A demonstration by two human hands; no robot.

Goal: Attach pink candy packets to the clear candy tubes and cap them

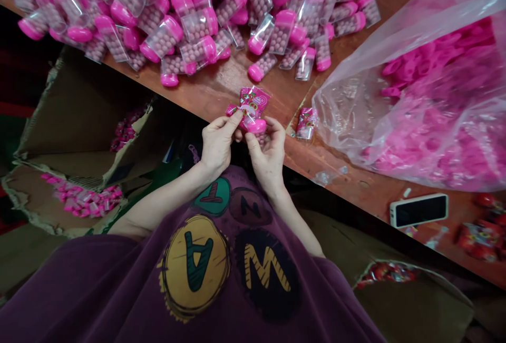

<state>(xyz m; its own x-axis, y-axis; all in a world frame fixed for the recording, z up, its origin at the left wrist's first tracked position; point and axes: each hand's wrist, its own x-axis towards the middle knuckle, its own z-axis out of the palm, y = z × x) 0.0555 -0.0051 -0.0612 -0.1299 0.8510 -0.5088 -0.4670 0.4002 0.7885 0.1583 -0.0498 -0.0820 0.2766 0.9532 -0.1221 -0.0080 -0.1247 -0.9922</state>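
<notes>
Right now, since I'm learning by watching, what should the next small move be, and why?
Probably the right hand should ease the tube, pink end first, toward the wrapper: the left hand pinches the wrapper, and the tube's pink end already points its way. Whether the wrapper's mouth is open, I cannot tell.

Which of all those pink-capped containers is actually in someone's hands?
The container in the right hand, its pink cap beside the patterned pink wrapper pinched by the left hand. The other containers on the table lie beyond both hands, untouched.
</notes>
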